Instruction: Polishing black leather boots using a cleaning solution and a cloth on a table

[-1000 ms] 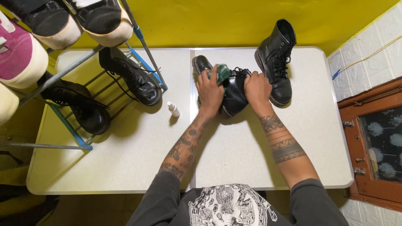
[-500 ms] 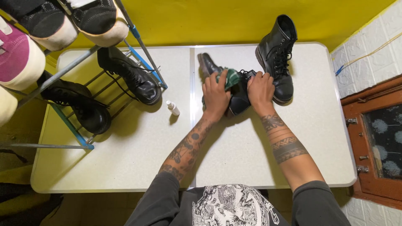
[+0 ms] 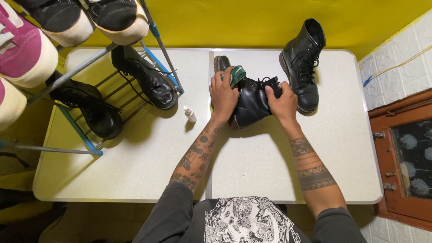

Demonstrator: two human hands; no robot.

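A black lace-up boot [image 3: 252, 101] lies on its side in the middle of the white table [image 3: 148, 157]. My left hand [image 3: 223, 95] presses a green cloth [image 3: 237, 75] against the boot's toe side. My right hand [image 3: 282, 102] grips the boot's open top by the laces. A second, matching black boot [image 3: 303, 67] stands upright just to the right, close behind my right hand.
A small white spray bottle [image 3: 189, 114] lies left of the boot. A metal shoe rack [image 3: 81, 130] on the table's left holds black boots [image 3: 146, 81] and, higher up, sneakers [image 3: 27, 49]. A yellow wall is behind; a brown wooden door frame [image 3: 391, 148] stands at right.
The boot has been turned and shifted slightly toward me between my hands. My left hand with the cloth has slid along its toe side. My right hand has moved from the boot's side to its top.
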